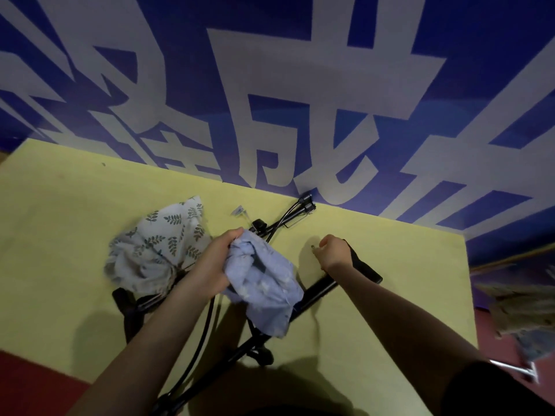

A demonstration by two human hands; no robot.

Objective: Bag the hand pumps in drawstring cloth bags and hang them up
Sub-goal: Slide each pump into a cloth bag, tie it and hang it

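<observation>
Hand pumps lie black and tangled across the yellow worktop [390,283]: one pump [318,292] runs under my right forearm from about 2 o'clock down toward 7 o'clock, partly covered by the blue bag [264,283], and a second seems to sit beneath the leaf-print bag [156,247] at 10 o'clock. My left hand [214,265] has its grip clenched on the gathered mouth of the blue bag. My right hand [333,250] is curled shut; it seems to pinch something small, perhaps the cord end, though I cannot tell for sure.

As I judge it, the hoses [288,217] running toward the blue wall [300,85] at 12 o'clock are the main risk: cloth could snag on the fittings, or pulling one pump could drag the other. Bunched fabric may also slip off the pump as I draw it tight.

Open worktop lies at 3 o'clock and at 9 o'clock. The near edge at 7 o'clock is close to the pump's lower end, which could slide off.
</observation>
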